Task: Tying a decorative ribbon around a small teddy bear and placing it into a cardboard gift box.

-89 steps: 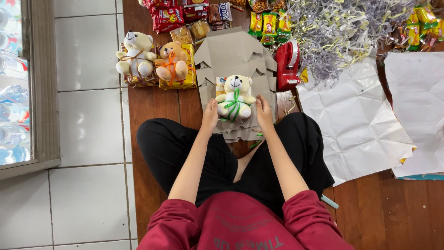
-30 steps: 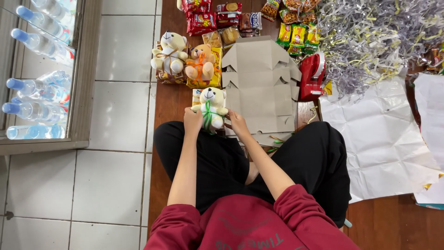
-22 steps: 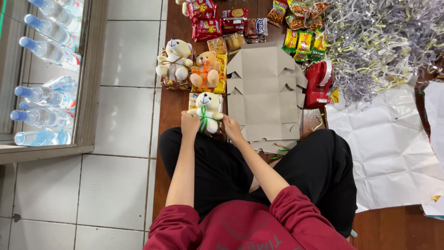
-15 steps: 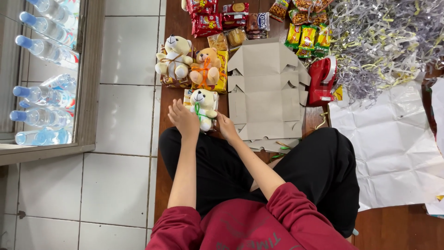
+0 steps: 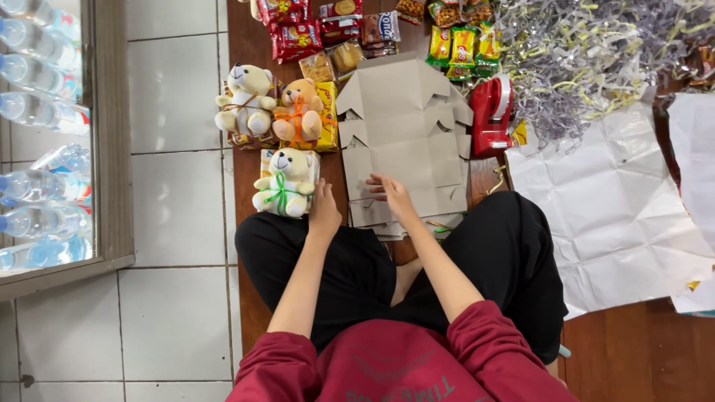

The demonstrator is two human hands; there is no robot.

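Wooden floor (image 5: 640, 357), left hand (image 5: 325, 211) released bear (image 5: 286, 183), right hand (image 5: 392, 195) now open on cardboard (image 5: 406, 141)

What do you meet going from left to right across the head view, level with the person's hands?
Water bottles → teddy bear with green ribbon → left hand → right hand on the flat cardboard cutout → white crumpled paper.

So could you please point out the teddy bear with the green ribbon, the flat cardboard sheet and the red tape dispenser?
teddy bear with the green ribbon (image 5: 284, 187), head view, its belly.
flat cardboard sheet (image 5: 402, 126), head view, its middle panel.
red tape dispenser (image 5: 489, 117), head view, its body.
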